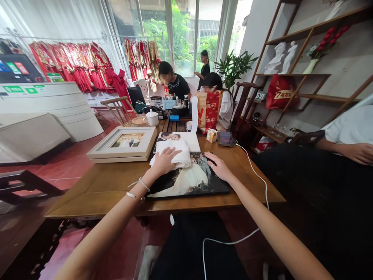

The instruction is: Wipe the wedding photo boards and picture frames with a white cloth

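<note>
A dark wedding photo panel lies flat before me on the wooden table, showing a couple and a long pale gown. My left hand rests with fingers spread on a crumpled white cloth, which covers the panel's upper left part. Over the panel's right edge lies my right hand, fingers stretched out and holding nothing. Behind the cloth sits a lighter print or album page with a couple's portrait, partly hidden by the cloth.
Left of the panel are stacked white picture frames and a white teapot. A paper bag, a small carton and a phone with a white cable are on the right. Other people sit and stand around.
</note>
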### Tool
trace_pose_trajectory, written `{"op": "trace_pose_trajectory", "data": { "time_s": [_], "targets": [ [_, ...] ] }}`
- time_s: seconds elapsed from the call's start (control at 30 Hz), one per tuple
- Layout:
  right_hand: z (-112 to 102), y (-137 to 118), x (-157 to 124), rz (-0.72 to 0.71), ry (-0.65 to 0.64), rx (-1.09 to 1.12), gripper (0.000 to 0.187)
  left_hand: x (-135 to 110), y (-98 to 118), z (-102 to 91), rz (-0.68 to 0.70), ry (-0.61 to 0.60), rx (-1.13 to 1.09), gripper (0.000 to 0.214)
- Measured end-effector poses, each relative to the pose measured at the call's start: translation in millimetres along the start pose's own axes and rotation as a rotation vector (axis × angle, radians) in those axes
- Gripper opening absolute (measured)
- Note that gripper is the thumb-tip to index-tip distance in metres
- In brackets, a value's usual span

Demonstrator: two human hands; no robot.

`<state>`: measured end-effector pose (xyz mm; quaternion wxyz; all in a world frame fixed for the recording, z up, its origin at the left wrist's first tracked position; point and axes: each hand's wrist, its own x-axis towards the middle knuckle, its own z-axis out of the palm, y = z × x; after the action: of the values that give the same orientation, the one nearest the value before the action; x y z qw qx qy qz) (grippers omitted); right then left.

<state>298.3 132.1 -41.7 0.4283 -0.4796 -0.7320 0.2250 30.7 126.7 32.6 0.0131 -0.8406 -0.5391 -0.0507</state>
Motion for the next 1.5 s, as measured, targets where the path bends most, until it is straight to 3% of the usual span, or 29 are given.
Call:
{"op": "trace_pose_trajectory", "data": {
  "time_s": [0.2, 0.5, 0.6, 0.73, 1.03, 1.17, 1.33, 1.5],
  "targets": [
    [1, -2, 0, -0.002, 0.01, 0.021, 0.04, -35, -5, -3.3, 0.039, 0.007, 0.027, 0.075],
    [0, -1, -1, -0.004, 0.014, 0.053, 0.038, -136, 13, -12.6, 0.014, -0.084, -0.03, 0.1],
    [0, -1, -1, 0.002, 0.013, 0.039, 0.039, -154, 15, -15.9, 0.046, -0.077, -0.059, 0.103],
    [1, 0, -1, -0.002, 0.02, 0.036, 0.038, -141, 4, -17.1, 0.114, -0.051, -0.103, 0.095],
    [1, 2, -2, -0.007, 0.031, 0.039, 0.038, -47, -33, 0.5, 0.059, 0.067, -0.092, 0.071],
    [1, 3, -1, -0.009, 0.049, 0.014, 0.039, -21, -41, 6.2, 0.067, 0.098, -0.091, 0.066],
    [2, 5, 1, -0.013, 0.059, 0.012, 0.038, -28, -39, 7.4, 0.05, 0.095, -0.097, 0.062],
    [2, 3, 1, 0.014, 0.051, 0.004, 0.039, -68, -26, 4.1, 0.064, 0.045, -0.12, 0.07]
  ]
}}
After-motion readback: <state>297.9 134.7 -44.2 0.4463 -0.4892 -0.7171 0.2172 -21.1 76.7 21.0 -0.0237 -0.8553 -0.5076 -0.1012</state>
